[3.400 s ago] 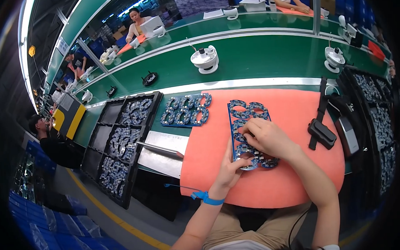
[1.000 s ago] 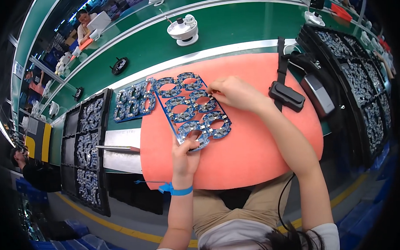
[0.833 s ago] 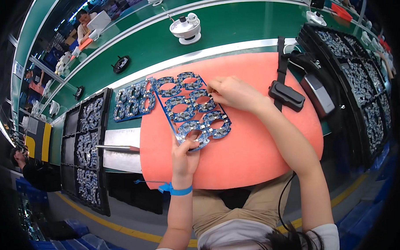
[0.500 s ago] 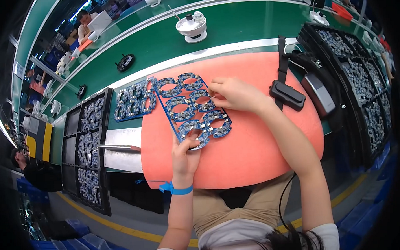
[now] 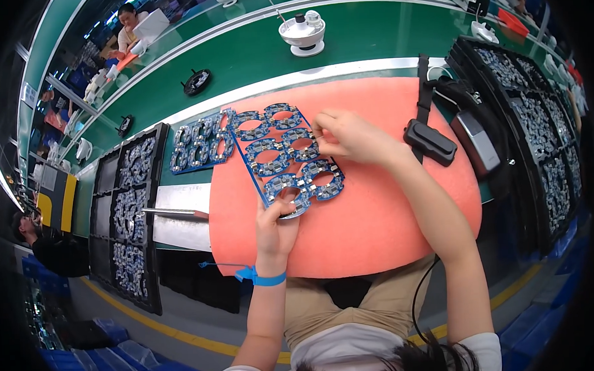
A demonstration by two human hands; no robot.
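Note:
A blue panel of ring-shaped circuit boards [image 5: 268, 157] is held tilted above a salmon-pink mat. My left hand [image 5: 276, 232], with a blue wrist strap [image 5: 264, 277] on its wrist, grips the panel's near end, thumb on top of a ring. At the panel's right edge, my right hand [image 5: 351, 138] has its fingertips pinched on the border; the exact contact is partly hidden by the fingers. Beyond the panel's left side lies a second blue circuit board panel [image 5: 200, 142]. Metal tweezers [image 5: 173, 212] rest left of the mat, pointing away from it.
Black trays of circuit boards stand at left [image 5: 154, 190] and right [image 5: 504, 113]. On the mat's right lie a black strapped device [image 5: 431, 141] and a grey box [image 5: 476, 140]. Across the green surface stand a white device [image 5: 303, 33] and a black ring part [image 5: 197, 82]. A co-worker [image 5: 129, 28] sits far left.
The white device and the black ring part appear slightly further right and farther off. My right fingers have shifted slightly along the panel's edge. My left hand keeps its hold.

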